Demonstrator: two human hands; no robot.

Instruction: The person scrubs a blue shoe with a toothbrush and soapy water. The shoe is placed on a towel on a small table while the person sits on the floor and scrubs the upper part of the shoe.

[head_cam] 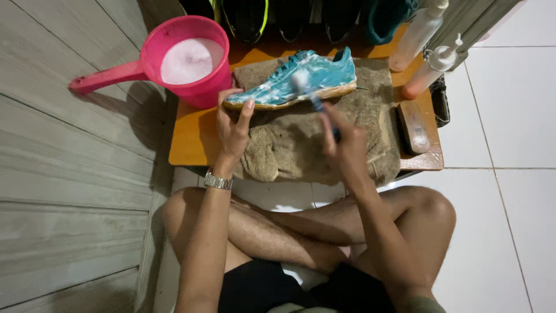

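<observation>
The person sits cross-legged on the white tiled floor [509, 116] before a low orange table [188, 142]. A brown towel [301, 145] covers the middle of the table, apparently to catch suds and keep the work from sliding.

**Shoe.** A teal shoe [313, 75] lies on its side along the far edge of the towel, toe toward the table's left edge, its upper coated in white foam.

**Left hand.** The left hand [233, 124] grips the toe end of the shoe, thumb and fingers closed on the sole edge. This hold pins the shoe flat against the towel. A metal wristwatch [218, 181] sits on that wrist.

**Right hand.** The right hand [341, 142] is closed around the dark handle of a small brush [307, 87], whose foamy head rests on the shoe's midsection.

**Surrounding items.**
- A pink dipper [185, 58] holding soapy water stands at the table's far left corner, touching the towel's edge, within reach of the left hand.
- A wooden scrubbing brush [414, 124] lies near the right edge.
- Two clear pump bottles [425, 52] lean at the far right corner.
- More shoes [301, 17] line up beyond the far edge.
</observation>
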